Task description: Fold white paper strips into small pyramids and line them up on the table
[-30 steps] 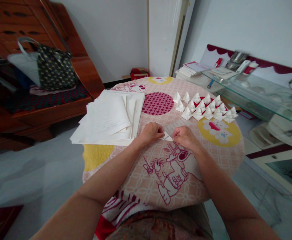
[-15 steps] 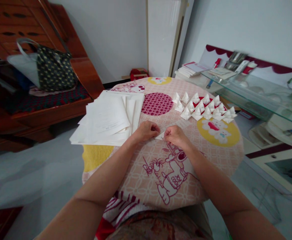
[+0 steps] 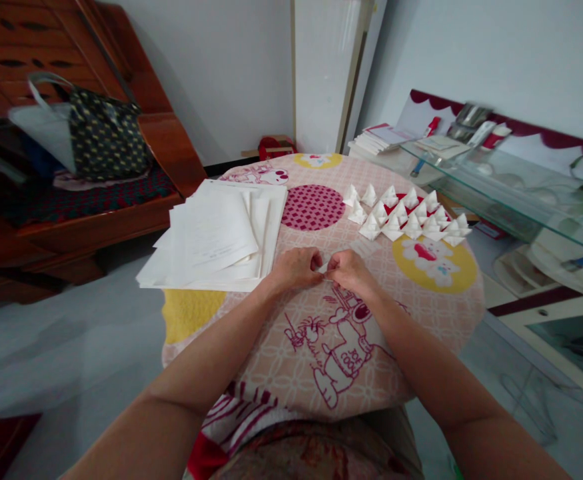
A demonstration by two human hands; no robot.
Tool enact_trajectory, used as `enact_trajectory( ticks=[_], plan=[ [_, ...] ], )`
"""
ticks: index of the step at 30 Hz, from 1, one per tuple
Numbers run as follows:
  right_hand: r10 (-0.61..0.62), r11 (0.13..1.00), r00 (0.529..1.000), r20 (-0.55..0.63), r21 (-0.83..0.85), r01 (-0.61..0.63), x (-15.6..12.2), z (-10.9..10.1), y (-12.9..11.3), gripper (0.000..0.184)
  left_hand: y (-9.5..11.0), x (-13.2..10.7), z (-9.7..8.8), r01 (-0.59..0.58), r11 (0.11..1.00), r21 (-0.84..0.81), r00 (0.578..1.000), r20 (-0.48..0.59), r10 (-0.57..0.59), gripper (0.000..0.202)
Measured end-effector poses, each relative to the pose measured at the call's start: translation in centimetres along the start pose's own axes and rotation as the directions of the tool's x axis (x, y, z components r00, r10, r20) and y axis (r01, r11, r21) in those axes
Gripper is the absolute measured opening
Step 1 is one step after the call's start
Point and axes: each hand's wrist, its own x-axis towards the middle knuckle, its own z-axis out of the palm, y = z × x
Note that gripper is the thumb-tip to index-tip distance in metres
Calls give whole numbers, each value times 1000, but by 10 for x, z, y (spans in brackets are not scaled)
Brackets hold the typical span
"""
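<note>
Between my two hands, low over the patterned tablecloth, is a small piece of folded white paper [image 3: 323,267], mostly covered by my fingers. My left hand [image 3: 298,268] pinches its left side, with fingers curled. From the right, my right hand [image 3: 347,269] grips the other side between thumb and fingers. To the left of my hands lies a stack of white paper sheets [image 3: 211,233], loosely fanned. Several folded white paper boats [image 3: 398,217] stand in rows at the right back of the table.
The round table wears a pink tablecloth [image 3: 271,347] with cartoon prints. A glass shelf unit [image 3: 511,180] adjoins on the right, with booklets [image 3: 378,138] at its near end. On the left, a wooden bench [image 3: 161,153] carries a dark patterned bag [image 3: 104,133].
My left hand has moved slightly right, closer to my right hand. Less of the folded paper shows between them now. The boats and the stack stay in place.
</note>
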Motion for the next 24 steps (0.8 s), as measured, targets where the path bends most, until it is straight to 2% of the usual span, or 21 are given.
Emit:
enact_trajectory(
  ticks=[4, 10, 16, 20, 24],
  plan=[
    [-11, 1000, 1000, -11, -7, 11, 1, 1, 2, 3, -4, 1, 0, -9, 1000, -29, 1000, 24, 10, 26],
    [0, 997, 1000, 8, 78, 0, 2, 3, 5, 9, -17, 1, -10, -61, 955, -289, 986, 133, 103, 32],
    [1, 980, 999, 43, 200, -10, -1, -1, 6, 13, -23, -1, -21, -85, 910, -406, 959, 214, 185, 41],
    [-13, 965, 994, 105, 263, -15, -4, -3, 12, 10, -15, -2, -15, -81, 941, -327, 980, 145, 135, 27],
    [-114, 992, 993, -26, 49, 115, -6, -5, 14, 11, -4, -3, -3, -66, 991, -117, 997, 39, 70, 30]
  ],
)
